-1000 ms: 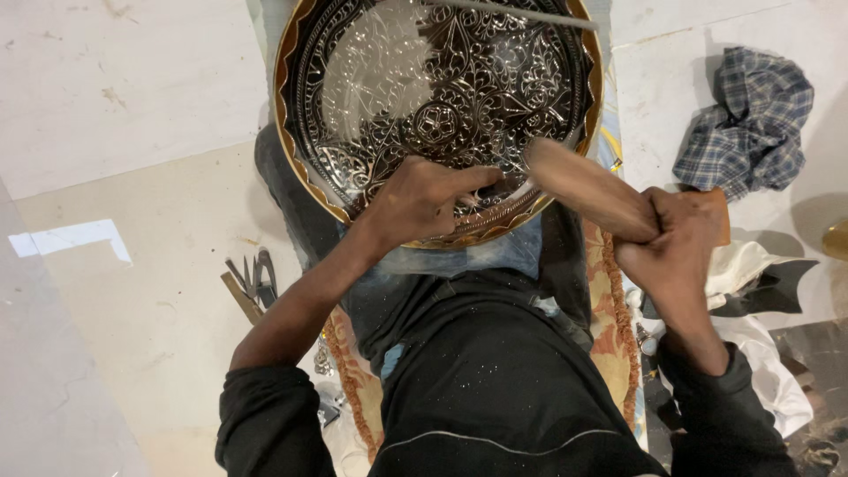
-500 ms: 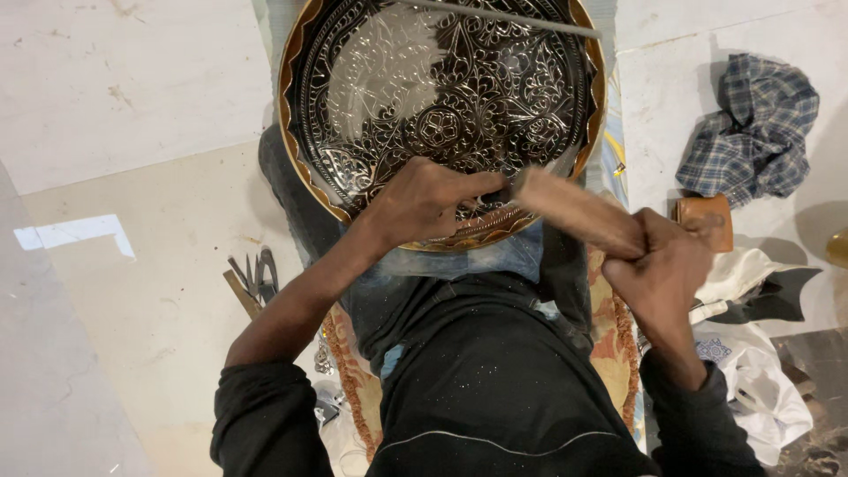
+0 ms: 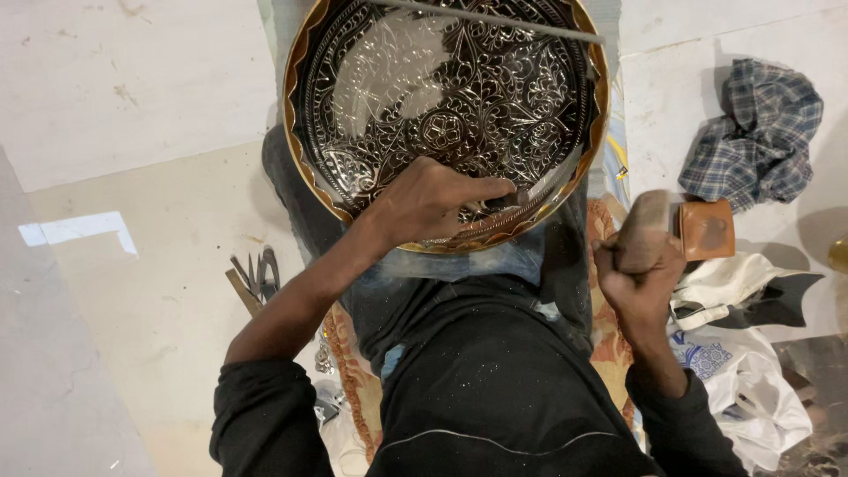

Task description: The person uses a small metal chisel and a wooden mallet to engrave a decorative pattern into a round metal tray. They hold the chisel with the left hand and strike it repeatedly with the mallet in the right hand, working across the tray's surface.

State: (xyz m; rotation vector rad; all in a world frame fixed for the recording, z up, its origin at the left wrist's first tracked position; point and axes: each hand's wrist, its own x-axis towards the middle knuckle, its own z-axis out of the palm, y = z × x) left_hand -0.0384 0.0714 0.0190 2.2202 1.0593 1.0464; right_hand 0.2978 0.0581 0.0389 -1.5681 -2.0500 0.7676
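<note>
A large round metal tray (image 3: 353, 79) with dense engraved floral patterns and a golden scalloped rim rests on my lap. My left hand (image 3: 433, 201) lies on its near edge, fingers closed around a small metal chisel (image 3: 521, 196) whose tip touches the rim. My right hand (image 3: 640, 278) is raised to the right of the tray, gripping a wooden mallet (image 3: 643, 231) that points upward. A thin metal rod (image 3: 495, 19) lies across the tray's far part.
A checked cloth (image 3: 755, 132) lies crumpled at the right. A small brown block (image 3: 707, 228) sits beside the mallet. White and black cloths (image 3: 751, 300) lie below it. Scissors and small tools (image 3: 256, 278) rest on the pale floor at left.
My right hand has swung the mallet away from the chisel, back and upward to the right. My left hand stays on the tray's near rim with the chisel.
</note>
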